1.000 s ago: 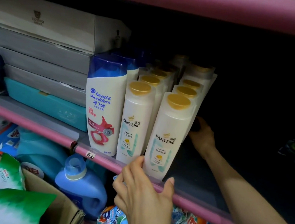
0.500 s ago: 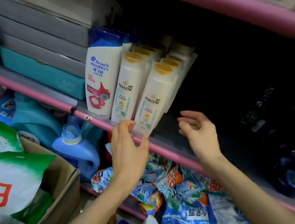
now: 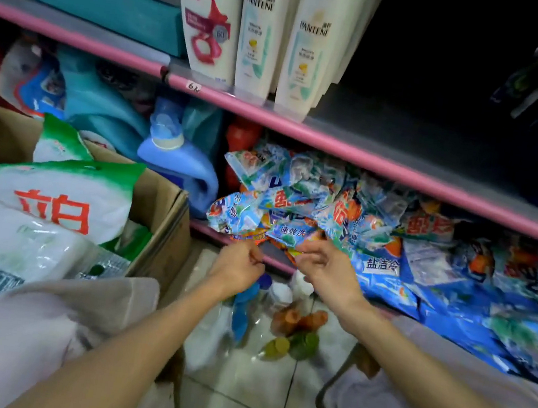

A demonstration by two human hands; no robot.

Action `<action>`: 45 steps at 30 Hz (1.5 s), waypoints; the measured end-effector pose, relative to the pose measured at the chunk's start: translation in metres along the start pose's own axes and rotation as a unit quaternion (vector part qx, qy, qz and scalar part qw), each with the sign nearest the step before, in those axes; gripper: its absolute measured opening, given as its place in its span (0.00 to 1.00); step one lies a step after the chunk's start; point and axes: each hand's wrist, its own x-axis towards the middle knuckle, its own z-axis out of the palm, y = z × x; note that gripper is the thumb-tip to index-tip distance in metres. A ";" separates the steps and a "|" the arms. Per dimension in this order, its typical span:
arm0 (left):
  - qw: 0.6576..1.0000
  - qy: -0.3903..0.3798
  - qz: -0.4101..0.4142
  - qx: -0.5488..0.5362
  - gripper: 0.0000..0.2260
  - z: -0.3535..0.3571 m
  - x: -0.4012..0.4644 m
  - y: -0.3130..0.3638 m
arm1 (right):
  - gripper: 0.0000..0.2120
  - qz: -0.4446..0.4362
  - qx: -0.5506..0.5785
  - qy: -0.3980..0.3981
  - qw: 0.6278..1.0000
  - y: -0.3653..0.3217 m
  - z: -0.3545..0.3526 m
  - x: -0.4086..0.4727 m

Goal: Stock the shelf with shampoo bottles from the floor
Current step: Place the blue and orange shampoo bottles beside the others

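Pink shelf edge (image 3: 355,148): runs across the view from upper left down to the right, with a small tag marked "6" on it.
Shampoo on the shelf: two white Pantene bottles (image 3: 305,43) stand at the front edge, touching side by side, more of the same behind them; a white Head & Shoulders bottle (image 3: 210,19) stands just left of them.
Bottles on the floor (image 3: 280,312): a loose cluster on the pale tiles, below and between the two hands, with blue, white, brown and green caps; blurred, so the labels cannot be read.
Left hand (image 3: 237,268): low, in front of the bottom shelf, fingers curled; whether it holds anything I cannot tell.
Right hand (image 3: 327,271): just beside the left, fingers loosely curled at the edge of the detergent bags; no clear grip.
Detergent bags (image 3: 328,212): blue and orange, heaped on the bottom shelf.
Cardboard box (image 3: 163,209): left, holding green-and-white bags.
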 end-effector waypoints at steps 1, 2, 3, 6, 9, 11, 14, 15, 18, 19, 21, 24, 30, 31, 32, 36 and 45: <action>0.999 -0.015 -0.025 0.015 0.05 0.010 -0.002 -0.015 | 0.09 0.019 -0.011 -0.001 1.000 0.015 0.006 0.000; 0.998 -0.030 -0.050 0.035 0.06 0.019 -0.004 -0.029 | 0.09 0.041 -0.017 -0.007 0.999 0.031 0.012 -0.001; 0.995 -0.041 -0.073 0.054 0.07 0.029 -0.006 -0.043 | 0.09 0.065 -0.027 -0.023 0.997 0.045 0.017 -0.001; 0.988 -0.053 -0.119 0.078 0.15 0.052 -0.011 -0.072 | 0.11 0.117 -0.108 -0.087 0.983 0.086 0.029 -0.003; 0.984 -0.047 -0.145 0.095 0.20 0.068 -0.014 -0.084 | 0.10 0.096 -0.222 -0.130 0.962 0.115 0.039 -0.005; 0.984 -0.044 -0.155 0.082 0.23 0.079 -0.011 -0.086 | 0.14 0.080 -0.287 -0.164 0.940 0.127 0.046 -0.008; 0.980 -0.052 -0.190 0.040 0.27 0.094 -0.005 -0.088 | 0.21 0.088 -0.339 -0.194 0.916 0.143 0.055 -0.010; 0.977 -0.054 -0.201 0.034 0.27 0.098 -0.003 -0.089 | 0.23 0.084 -0.350 -0.202 0.911 0.148 0.058 -0.010; 0.974 -0.057 -0.217 0.043 0.26 0.111 0.003 -0.095 | 0.28 0.069 -0.392 -0.225 0.889 0.161 0.071 -0.007; 0.972 -0.055 -0.224 0.045 0.25 0.114 0.004 -0.097 | 0.28 0.074 -0.406 -0.229 0.882 0.164 0.074 -0.005; 0.970 -0.044 -0.233 0.056 0.22 0.120 0.007 -0.101 | 0.27 0.088 -0.439 -0.238 0.862 0.169 0.080 -0.001; 0.971 -0.024 -0.230 0.067 0.20 0.126 0.009 -0.105 | 0.25 0.088 -0.477 -0.267 0.833 0.177 0.085 0.006; 0.970 -0.002 -0.226 0.092 0.13 0.127 0.012 -0.112 | 0.21 0.065 -0.483 -0.242 0.839 0.179 0.086 0.009; 0.969 0.004 -0.232 0.081 0.12 0.126 0.012 -0.114 | 0.21 0.057 -0.478 -0.225 0.847 0.175 0.088 0.009; 0.968 0.011 -0.241 0.068 0.12 0.125 0.011 -0.116 | 0.21 0.045 -0.474 -0.204 0.855 0.170 0.091 0.010; 0.961 0.031 -0.269 0.053 0.12 0.119 0.010 -0.124 | 0.17 -0.081 -0.468 -0.098 0.874 0.147 0.106 0.022; 0.952 0.029 -0.303 0.018 0.16 0.114 0.007 -0.134 | 0.38 -0.122 -0.538 -0.179 0.815 0.128 0.130 0.055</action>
